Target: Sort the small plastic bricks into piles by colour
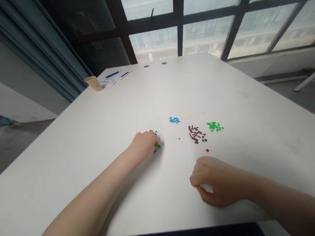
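Table [218, 84] bears 1 red chip [207, 150], 1 mixed pile [159, 146] at left hand [145, 144].

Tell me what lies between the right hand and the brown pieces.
A red piece lies between the right hand and the brown pieces, in the head view.

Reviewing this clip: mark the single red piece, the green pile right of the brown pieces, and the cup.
Red piece [207, 150]: head view, middle of its face.
Green pile [213, 126]: head view, its dense middle.
Cup [94, 84]: head view, outer side wall.
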Available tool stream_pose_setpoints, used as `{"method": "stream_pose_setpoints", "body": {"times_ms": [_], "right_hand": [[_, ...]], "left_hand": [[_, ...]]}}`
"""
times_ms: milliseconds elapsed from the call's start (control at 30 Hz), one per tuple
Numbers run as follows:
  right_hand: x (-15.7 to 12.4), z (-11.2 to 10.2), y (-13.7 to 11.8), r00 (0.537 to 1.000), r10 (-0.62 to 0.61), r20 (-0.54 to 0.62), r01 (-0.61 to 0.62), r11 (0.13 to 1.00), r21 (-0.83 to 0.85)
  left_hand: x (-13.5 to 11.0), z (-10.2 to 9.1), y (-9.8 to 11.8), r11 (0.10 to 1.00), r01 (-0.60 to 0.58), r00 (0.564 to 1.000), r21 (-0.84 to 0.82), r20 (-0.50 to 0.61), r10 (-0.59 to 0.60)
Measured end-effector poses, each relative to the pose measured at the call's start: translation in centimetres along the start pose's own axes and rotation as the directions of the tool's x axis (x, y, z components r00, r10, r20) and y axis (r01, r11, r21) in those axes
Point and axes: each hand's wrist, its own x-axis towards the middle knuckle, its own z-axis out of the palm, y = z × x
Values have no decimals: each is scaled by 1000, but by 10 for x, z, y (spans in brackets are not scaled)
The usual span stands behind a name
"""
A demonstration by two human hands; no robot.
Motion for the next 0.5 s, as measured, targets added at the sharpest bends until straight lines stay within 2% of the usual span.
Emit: {"method": "stream_pose_setpoints", "body": {"times_ms": [200,267,333,367,400,433,500], "right_hand": [[0,-1,1,1000,-6,-27,6,1000,-10],[1,0,2,998,-6,-66,5,1000,-16],[2,2,5,982,20,-190,-27,999,-30],[3,3,7,957,36,-288,-48,998,-37],[4,4,9,915,47,-400,-70,997,-43],[5,5,12,860,51,-507,-86,995,-46],[6,5,16,748,35,-663,-85,996,-42]], "left_hand": [[-1,1,3,999,-8,1000,-37,-18,8],[-5,-4,7,988,-44,998,-145,-42,39],[-10,-10,14,924,-122,992,-362,-59,108],[-11,-12,19,847,-163,986,-506,-49,160],[-13,-13,25,732,-184,975,-657,-28,220],[-14,-12,31,583,-166,957,-795,11,289],[-14,-7,43,234,-17,925,-972,73,373]]}}
